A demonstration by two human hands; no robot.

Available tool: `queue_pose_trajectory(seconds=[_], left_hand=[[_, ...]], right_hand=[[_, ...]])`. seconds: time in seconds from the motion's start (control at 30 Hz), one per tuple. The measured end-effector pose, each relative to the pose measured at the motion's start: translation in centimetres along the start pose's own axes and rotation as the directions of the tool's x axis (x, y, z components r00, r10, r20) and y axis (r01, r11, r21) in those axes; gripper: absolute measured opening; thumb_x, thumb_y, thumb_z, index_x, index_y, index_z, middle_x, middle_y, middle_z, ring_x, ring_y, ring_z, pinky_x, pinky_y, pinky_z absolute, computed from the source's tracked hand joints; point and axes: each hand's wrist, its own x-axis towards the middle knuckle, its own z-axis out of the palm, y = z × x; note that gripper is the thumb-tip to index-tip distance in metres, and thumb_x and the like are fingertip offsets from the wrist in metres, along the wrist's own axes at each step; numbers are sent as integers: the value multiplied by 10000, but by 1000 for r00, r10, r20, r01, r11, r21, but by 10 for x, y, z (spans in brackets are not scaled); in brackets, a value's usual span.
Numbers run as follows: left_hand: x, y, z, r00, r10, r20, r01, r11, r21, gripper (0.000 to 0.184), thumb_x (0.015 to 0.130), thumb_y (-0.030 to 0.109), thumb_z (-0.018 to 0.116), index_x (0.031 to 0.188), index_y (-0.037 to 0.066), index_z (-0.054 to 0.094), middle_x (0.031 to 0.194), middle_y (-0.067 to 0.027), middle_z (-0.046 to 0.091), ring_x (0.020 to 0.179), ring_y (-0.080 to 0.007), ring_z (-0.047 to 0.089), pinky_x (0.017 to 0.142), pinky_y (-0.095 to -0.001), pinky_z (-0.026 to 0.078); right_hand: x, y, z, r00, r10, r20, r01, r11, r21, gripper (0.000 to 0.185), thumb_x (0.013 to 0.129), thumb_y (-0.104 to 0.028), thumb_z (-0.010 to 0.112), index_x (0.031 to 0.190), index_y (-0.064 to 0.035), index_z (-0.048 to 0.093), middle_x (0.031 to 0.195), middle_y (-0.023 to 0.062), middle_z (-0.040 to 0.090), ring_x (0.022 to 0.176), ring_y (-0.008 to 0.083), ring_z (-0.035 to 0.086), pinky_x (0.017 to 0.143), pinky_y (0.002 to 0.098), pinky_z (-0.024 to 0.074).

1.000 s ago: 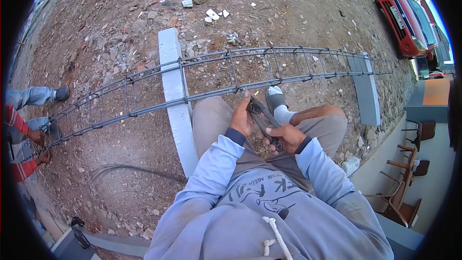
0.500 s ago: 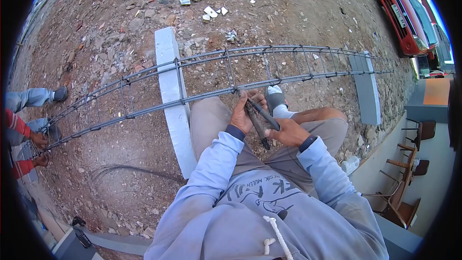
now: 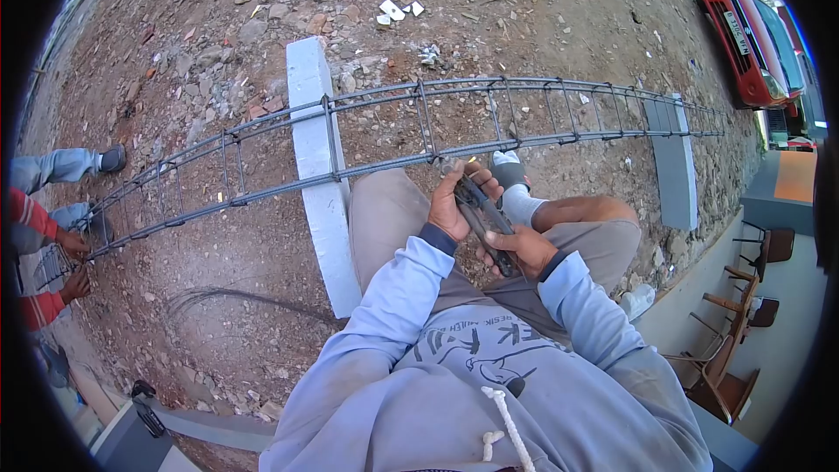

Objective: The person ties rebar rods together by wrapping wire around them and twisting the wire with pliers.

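Observation:
Dark, long-handled pincers (image 3: 476, 210) are in front of my lap, their two handles lying close together. My left hand (image 3: 451, 208) is closed around their upper end, near the lower bars of a long rebar cage (image 3: 384, 168). My right hand (image 3: 524, 250) is wrapped round the lower handle ends. The jaws are largely hidden by my left fingers. The cage crosses in front of me, with square stirrups along its bars, resting on a pale block (image 3: 313, 140) and a grey block (image 3: 671, 162).
At the far left, another person's hands (image 3: 74, 264) in red sleeves are at the cage's end. Thin wires (image 3: 232, 295) lie on the rubble-strewn ground (image 3: 236, 253). A red car (image 3: 743, 44) stands upper right; wooden chairs (image 3: 730, 358) are at the right.
The pincers' handles, spread apart before, have come together. My right hand has closed round both of them. The camera view has shifted slightly. The other person's hands have moved a little.

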Motion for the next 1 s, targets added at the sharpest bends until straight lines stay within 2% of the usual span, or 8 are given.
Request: queue_pose_trajectory(seconds=[0.2,0.3,0.4,0.53,0.67,0.77,0.97,1.0], left_hand=[[10,-3,2,996,-57,67,62,994,-87,284,899,365,560,775,116,499,633,-15,508,619,-197,538,711,-437,494],[15,-11,18,977,26,-211,-23,1000,20,346,898,419,549,736,130,451,624,-14,505,604,-196,529,656,-426,479],[19,-16,35,924,91,-370,-79,996,49,390,882,478,550,736,129,454,631,-16,504,560,-182,530,591,-400,494],[19,-19,34,866,174,-468,-68,970,235,483,816,558,597,695,115,448,606,-16,500,527,-168,521,529,-363,483],[7,-16,18,894,205,-398,-16,903,430,486,791,566,626,717,104,495,645,-39,539,531,-156,525,518,-334,479],[4,-6,-1,960,167,-224,-52,895,443,447,814,525,623,878,84,579,752,-82,605,655,-181,591,599,-327,503],[6,-4,-2,998,-31,-56,36,994,99,360,910,383,533,1029,44,563,854,-91,633,861,-251,639,783,-405,537],[8,-4,-5,998,-32,-45,36,995,89,360,913,381,528,1032,43,562,851,-89,633,863,-250,638,782,-410,538]], right_hand=[[-5,-17,-12,986,131,-103,-152,958,-243,487,802,-374,684,1060,13,540,884,136,638,733,221,626,590,340,507],[-26,-14,4,692,-720,-57,5,84,-996,576,724,-352,725,1099,31,515,897,157,613,757,299,611,647,404,492],[-36,-12,32,547,-835,-55,-213,-75,-974,586,668,-289,718,1104,40,505,908,177,583,795,360,589,684,456,466],[-4,11,18,604,-770,-205,-342,-19,-939,489,681,-209,663,1067,42,498,913,183,571,805,367,596,659,470,464],[4,9,0,798,-580,-164,-13,256,-967,282,799,-246,625,890,18,582,721,151,613,625,313,618,560,441,488],[1,-11,-9,991,115,-70,-129,958,-257,319,877,-311,582,832,4,601,666,114,624,580,249,627,499,384,491],[-3,-16,-11,973,231,0,-228,961,-155,456,868,-417,585,976,25,569,732,127,639,683,259,664,537,376,512],[-3,-13,-8,983,-8,-186,-91,851,-517,496,843,-435,605,1010,29,548,764,141,637,711,283,660,566,394,513]])
